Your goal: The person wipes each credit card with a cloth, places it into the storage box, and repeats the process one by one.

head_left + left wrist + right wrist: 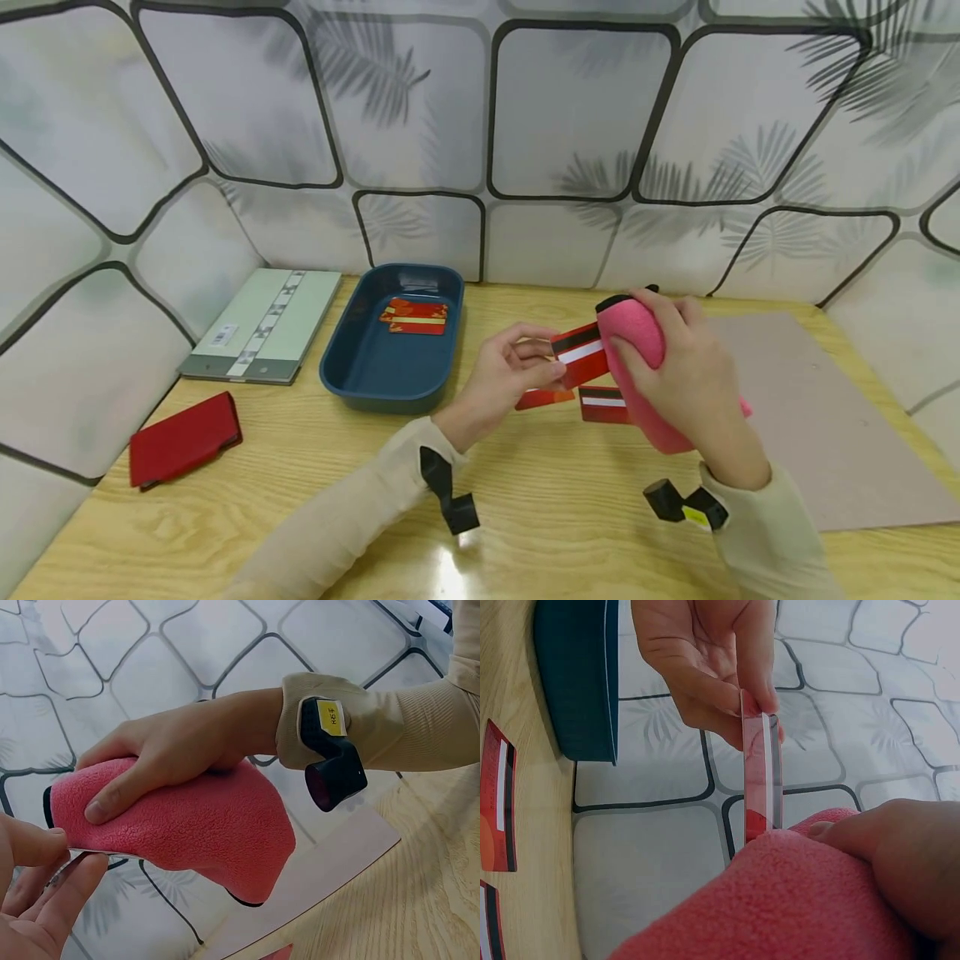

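Note:
Between thumb and fingers my left hand [517,367] pinches a red card [583,357] with a black stripe and a white stripe. My right hand [686,367] grips a folded pink cloth [636,333] with dark edging, and the cloth covers the card's right end. Both are held above the table. In the right wrist view the card [759,772] stands nearly edge-on, its lower end against the cloth [795,900]. Below the hands another striped red card [603,405] lies on the wood, beside a red-orange card [542,399] partly hidden by the left hand.
A blue tray [386,392] with several red cards [416,318] in it stands left of the hands. Further left are a pale green notebook [262,325] and a red wallet [185,439]. A grey-beige board [832,425] lies at the right.

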Demonstrator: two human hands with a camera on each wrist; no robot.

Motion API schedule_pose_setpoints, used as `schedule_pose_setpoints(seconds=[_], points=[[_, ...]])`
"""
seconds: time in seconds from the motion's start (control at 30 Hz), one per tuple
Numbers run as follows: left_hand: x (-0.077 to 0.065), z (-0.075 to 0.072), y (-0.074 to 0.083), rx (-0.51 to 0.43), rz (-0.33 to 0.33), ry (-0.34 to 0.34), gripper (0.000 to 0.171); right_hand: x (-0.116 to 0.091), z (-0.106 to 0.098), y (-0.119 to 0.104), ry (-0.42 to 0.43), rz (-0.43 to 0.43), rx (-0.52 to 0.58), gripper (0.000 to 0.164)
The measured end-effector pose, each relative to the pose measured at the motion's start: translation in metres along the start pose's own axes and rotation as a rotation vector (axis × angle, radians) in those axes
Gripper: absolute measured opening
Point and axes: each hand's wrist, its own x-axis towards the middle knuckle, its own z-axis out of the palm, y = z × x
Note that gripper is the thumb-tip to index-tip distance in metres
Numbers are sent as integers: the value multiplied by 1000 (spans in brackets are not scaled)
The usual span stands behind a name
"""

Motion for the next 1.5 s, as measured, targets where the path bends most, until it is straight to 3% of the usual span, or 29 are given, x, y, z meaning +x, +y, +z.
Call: schedule_pose_setpoints(seconds=[0.13, 0.37, 0.8, 1.17, 1.5], points=[[0, -1, 1, 8, 5, -10, 40, 0, -1, -1, 11, -5, -11, 52], [0, 0, 2, 10, 3, -9, 39, -4, 3, -9, 26, -99, -44, 53], [-1, -1, 4, 36, -21, 6, 38, -12, 12, -31, 14, -190, -5, 54], [1, -2, 4, 29, -34, -6, 35, -14, 9, -31, -13, -164, 50, 55], [0, -4, 10, 29, -9, -31, 39, -7, 0, -18, -32, -72, 35, 56]])
